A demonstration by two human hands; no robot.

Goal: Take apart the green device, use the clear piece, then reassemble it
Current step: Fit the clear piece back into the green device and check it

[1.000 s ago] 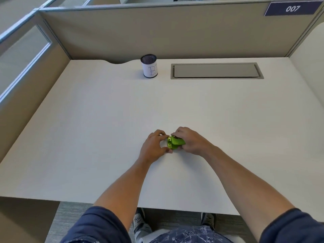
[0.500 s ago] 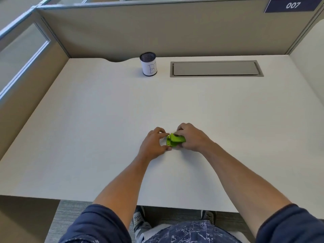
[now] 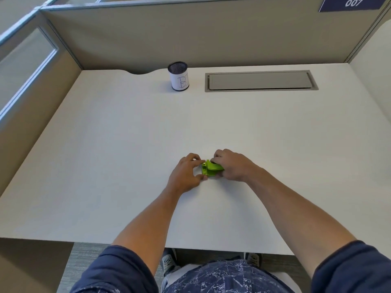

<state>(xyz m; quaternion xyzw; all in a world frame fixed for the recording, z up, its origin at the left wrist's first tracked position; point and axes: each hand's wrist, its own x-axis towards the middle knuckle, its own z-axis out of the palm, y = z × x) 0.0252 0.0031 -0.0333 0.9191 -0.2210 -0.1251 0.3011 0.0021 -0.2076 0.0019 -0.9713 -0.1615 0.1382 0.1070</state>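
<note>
While the pale tabletop point(image 3: 127, 144) carries a mesh cup point(image 3: 178, 76) near its far edge, the right hand point(image 3: 232, 166) and left hand point(image 3: 186, 173) pinch the green device point(image 3: 209, 169) between closed fingers toward the near edge.

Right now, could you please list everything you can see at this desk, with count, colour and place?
green device: one, bright green, on the desk near its front middle, held between both hands
mesh cup: one, dark mesh with a white paper label, back of the desk, left of the hatch
cable hatch: one, grey, set into the desk at the back right
desk: one, off-white
partition walls: beige, around the desk
number sign: one, dark blue, reads 007, top right
left hand: fingertips on the device's left end
right hand: closed over the device's right part
</note>
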